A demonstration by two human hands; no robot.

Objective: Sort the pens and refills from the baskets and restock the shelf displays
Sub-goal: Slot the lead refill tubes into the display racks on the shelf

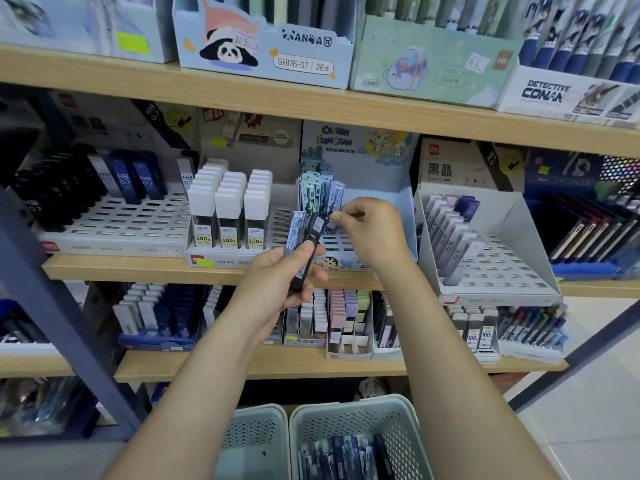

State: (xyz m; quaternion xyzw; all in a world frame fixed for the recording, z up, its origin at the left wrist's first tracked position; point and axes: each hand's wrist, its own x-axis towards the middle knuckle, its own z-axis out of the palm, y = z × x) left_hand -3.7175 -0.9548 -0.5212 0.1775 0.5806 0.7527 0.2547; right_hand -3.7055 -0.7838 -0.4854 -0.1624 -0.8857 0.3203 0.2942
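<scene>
My left hand (277,282) grips a small bunch of refill cases: a black one (310,247) in front and pale blue ones (296,230) behind it. My right hand (370,230) pinches the top of a pale case (334,216) just over the slotted tray of the Crayon Shinchan display box (405,206) on the middle shelf. Several pale blue cases (317,188) stand at the back left of that box. Below, the right basket (349,415) holds several dark blue and pale cases (346,455). The left basket (256,431) shows no contents.
Left of the Shinchan box stand white-capped lead tubes (228,209) and dark HB cases (124,178). To its right is a grey display of HB cases (453,237). Wooden shelves (242,95) above and below carry more boxes. A blue metal upright (59,299) slants at left.
</scene>
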